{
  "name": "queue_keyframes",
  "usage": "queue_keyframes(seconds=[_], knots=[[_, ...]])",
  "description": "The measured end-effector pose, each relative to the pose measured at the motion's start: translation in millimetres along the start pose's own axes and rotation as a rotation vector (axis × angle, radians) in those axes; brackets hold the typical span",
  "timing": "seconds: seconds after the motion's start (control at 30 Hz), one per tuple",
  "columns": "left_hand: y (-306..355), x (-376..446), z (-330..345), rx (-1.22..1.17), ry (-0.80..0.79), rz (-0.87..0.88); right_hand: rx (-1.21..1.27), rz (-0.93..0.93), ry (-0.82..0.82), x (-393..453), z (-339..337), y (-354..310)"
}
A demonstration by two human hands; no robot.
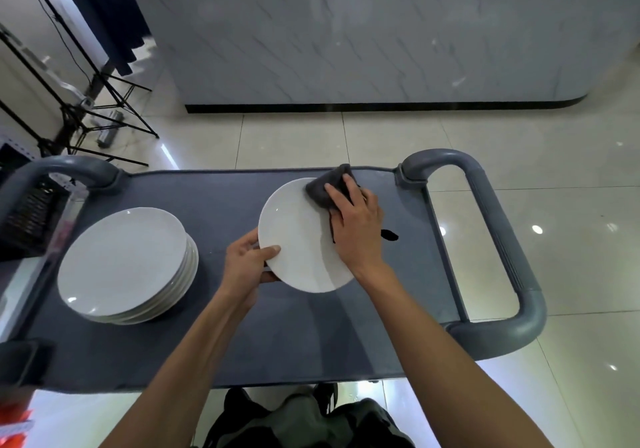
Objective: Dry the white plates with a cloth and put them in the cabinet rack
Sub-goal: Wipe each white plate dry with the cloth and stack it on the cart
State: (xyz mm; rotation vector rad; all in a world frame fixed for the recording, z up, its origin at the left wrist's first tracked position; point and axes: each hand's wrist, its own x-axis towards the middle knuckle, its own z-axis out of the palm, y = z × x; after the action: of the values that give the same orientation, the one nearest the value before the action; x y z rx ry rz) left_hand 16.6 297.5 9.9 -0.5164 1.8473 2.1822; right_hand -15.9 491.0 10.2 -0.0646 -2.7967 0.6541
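Observation:
I hold one white plate (298,239) tilted above the grey cart top (214,198). My left hand (247,262) grips its near-left rim, thumb on the face and fingers underneath. My right hand (356,222) presses a dark grey cloth (327,186) flat against the plate's far-right part, fingers fairly straight over the cloth. A stack of several white plates (124,264) sits on the cart to the left. No cabinet rack is in view.
The cart has thick grey loop handles at the right (498,232) and left (62,167). A marble-look counter wall (346,38) stands beyond the tiled floor. Black tripod legs (104,115) and a dark crate (24,212) are at the left.

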Motion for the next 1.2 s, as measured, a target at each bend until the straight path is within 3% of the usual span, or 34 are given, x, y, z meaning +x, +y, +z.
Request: queue_keyframes(seconds=[0.4, 0.57, 0.77, 1.2], knots=[[7, 14, 6, -0.061, 0.081, 0.033, 0.032, 0.002, -0.130, -46, 12, -3], [12, 19, 8, -0.052, 0.054, 0.073, 0.138, -0.073, -0.137, -63, 17, -31], [13, 23, -1, -0.058, 0.088, 0.081, 0.120, -0.222, -0.110, -78, 17, -18], [17, 15, -9, 0.014, -0.013, 0.060, -0.065, -0.021, -0.005, -15, -4, 21]])
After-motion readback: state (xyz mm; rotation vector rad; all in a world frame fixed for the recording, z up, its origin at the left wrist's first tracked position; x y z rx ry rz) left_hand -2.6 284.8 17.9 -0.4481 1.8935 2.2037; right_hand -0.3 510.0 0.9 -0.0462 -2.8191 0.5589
